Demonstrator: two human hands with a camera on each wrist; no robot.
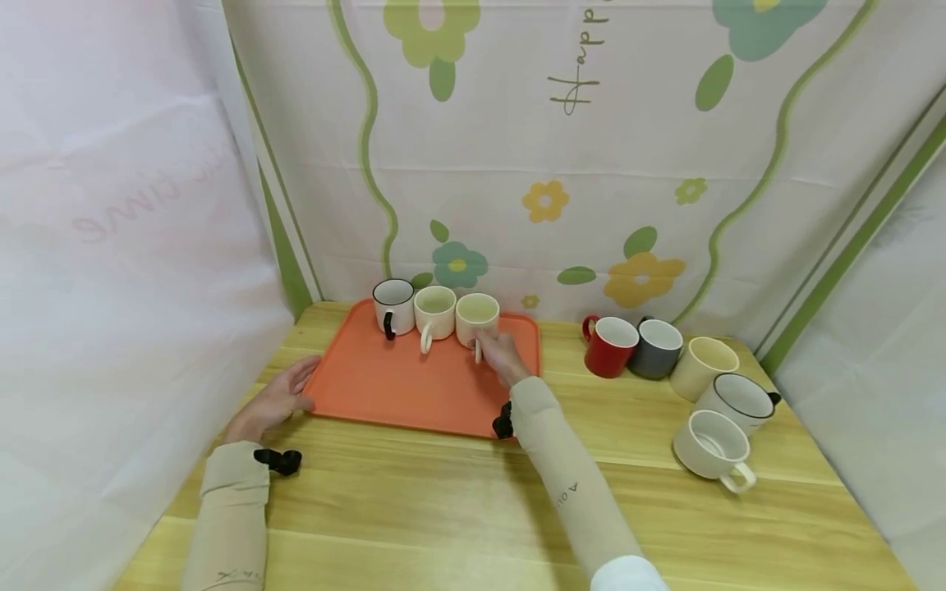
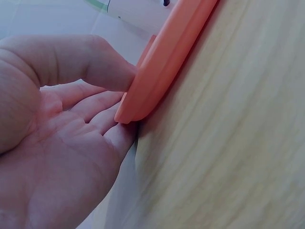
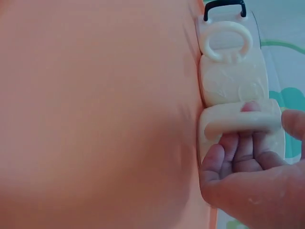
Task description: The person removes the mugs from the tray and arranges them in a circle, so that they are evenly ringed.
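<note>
Three mugs line the back of an orange tray [image 1: 399, 386]. Leftmost is a white mug with black rim and handle [image 1: 397, 318]; beside it stands a cream mug [image 1: 436, 316]. The third, another cream mug [image 1: 475, 310], is upright at the right of the row. My right hand [image 1: 501, 355] holds it by the handle [image 3: 238, 122], fingers curled behind the handle and thumb near the mug's upper edge. At the tray's left front corner, my left hand [image 1: 273, 402] grips the edge, its thumb against the rim [image 2: 157, 76] and other fingers partly hidden behind it.
On the right side of the wooden table [image 1: 384, 509] stand a red mug [image 1: 608, 357], a grey mug [image 1: 654, 359], a pale yellow mug [image 1: 691, 376], a black-rimmed white mug [image 1: 739, 402] and an off-white mug [image 1: 702, 460]. Patterned cloth [image 1: 480, 139] hangs behind and at both sides.
</note>
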